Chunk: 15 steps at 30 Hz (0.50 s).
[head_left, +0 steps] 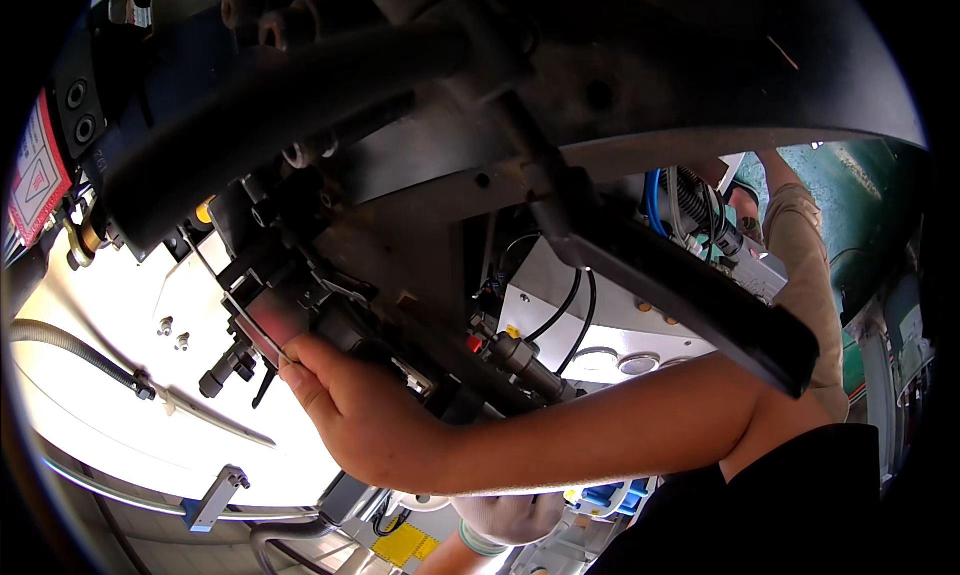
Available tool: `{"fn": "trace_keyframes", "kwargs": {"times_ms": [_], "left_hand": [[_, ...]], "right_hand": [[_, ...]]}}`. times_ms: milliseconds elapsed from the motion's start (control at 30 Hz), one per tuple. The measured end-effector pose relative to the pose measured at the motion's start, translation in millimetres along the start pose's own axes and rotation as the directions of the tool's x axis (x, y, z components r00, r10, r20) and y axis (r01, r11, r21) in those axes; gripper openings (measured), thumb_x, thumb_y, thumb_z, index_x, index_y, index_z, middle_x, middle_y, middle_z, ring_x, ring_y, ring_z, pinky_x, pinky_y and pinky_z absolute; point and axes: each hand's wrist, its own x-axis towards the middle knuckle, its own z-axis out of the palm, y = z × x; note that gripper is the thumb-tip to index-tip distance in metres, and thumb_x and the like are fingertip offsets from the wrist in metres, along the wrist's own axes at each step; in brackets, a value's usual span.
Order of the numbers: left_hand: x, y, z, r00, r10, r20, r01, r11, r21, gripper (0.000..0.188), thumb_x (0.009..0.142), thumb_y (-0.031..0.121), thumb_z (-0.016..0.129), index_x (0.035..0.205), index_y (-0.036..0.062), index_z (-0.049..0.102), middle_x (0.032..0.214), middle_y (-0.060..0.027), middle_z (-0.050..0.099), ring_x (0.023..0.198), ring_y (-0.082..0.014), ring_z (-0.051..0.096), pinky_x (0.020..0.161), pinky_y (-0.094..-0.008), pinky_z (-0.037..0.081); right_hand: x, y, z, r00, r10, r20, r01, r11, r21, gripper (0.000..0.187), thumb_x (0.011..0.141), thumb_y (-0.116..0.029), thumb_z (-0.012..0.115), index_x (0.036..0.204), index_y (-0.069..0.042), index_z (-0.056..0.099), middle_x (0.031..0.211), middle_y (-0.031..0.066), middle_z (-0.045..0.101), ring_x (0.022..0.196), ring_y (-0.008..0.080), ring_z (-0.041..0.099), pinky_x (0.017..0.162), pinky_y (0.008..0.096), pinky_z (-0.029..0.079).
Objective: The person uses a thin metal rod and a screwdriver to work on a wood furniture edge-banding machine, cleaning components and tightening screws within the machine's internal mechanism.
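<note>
Thumb and forefinger of the right hand (375,415) are closed together on the lower end of a thin metal rod (238,304), with hardly any gap left between them; the other fingers are mostly hidden behind the hand. The rod is held at a slant, its far end up and to the left, alongside the dark machine parts. A black knob (222,377) is seen just left of the fingertips, against a bright white panel (235,465). On that panel's left side a ribbed hose (85,345) is seen.

The bare forearm is stretched in from a black sleeve (800,495) at the lower right, passing below a black bar (690,295) and a silver box (545,297) crossed by black cables (591,315). Beneath the forearm, a gloved hand (510,517) is partly covered; whose it is, and whether anything is held, cannot be told.
</note>
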Motion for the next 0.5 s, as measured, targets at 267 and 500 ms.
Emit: {"fn": "trace_keyframes", "kwargs": {"times_ms": [267, 500], "left_hand": [[5.8, 1.4, 0.3, 0.999, -0.049, -0.010, 0.048, 0.994, -0.099, 0.035, 0.075, 0.013, 0.071, 0.109, 0.0060, 0.077, 0.101, -0.0086, 0.069, 0.081, -0.0245, 0.064, 0.070, -0.0397, 0.047], [2.5, 1.6, 2.5, 0.997, -0.063, -0.033, 0.057, 0.988, -0.144, 0.033, 0.073, 0.013, 0.073, 0.105, 0.0092, 0.078, 0.103, -0.0078, 0.070, 0.085, -0.0257, 0.065, 0.074, -0.0401, 0.047]], "right_hand": [[4.5, 4.7, 6.4, 0.991, 0.069, 0.111, -0.100, 0.948, 0.303, 0.027, 0.115, -0.027, 0.049, 0.132, -0.007, 0.057, 0.079, 0.0077, 0.056, 0.070, 0.0164, 0.050, 0.068, 0.0344, 0.046], [6.6, 0.8, 6.8, 0.975, 0.152, 0.160, -0.161, 0.986, 0.045, 0.019, 0.114, -0.024, 0.049, 0.109, -0.006, 0.055, 0.075, 0.0083, 0.051, 0.066, 0.0196, 0.045, 0.065, 0.0368, 0.043]]}}
